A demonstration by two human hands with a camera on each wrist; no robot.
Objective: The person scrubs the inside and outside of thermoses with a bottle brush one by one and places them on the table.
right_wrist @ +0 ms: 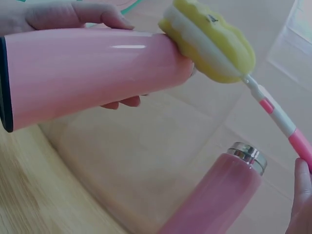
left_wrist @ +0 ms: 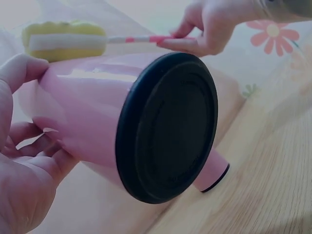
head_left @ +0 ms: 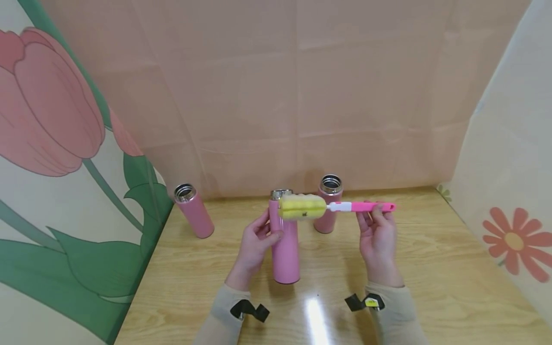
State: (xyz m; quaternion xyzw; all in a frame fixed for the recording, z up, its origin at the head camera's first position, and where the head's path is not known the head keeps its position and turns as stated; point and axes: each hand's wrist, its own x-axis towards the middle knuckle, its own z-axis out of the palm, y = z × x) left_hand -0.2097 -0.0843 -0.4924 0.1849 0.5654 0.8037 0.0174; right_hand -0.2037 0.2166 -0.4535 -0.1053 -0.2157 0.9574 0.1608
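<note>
My left hand (head_left: 255,245) grips a pink bottle (head_left: 285,258) with a steel neck, held up off the table, its black base (left_wrist: 170,129) facing the left wrist camera. In my right hand (head_left: 378,239) is the pink-and-white handle (head_left: 360,206) of a bottle brush, pinched between thumb and fingers. The brush's yellow and white sponge head (head_left: 303,207) lies crosswise in front of the bottle's upper part, outside its mouth. From the right wrist view, the sponge (right_wrist: 214,41) appears against the bottle's side near the neck; whether they touch I cannot tell.
Two more pink bottles stand uncapped on the wooden table (head_left: 194,292): one at the back left (head_left: 197,215), another at the back (head_left: 325,220) behind the brush. A plain pinkish sheet (head_left: 302,96) hangs behind, with flower-patterned sheets on both sides.
</note>
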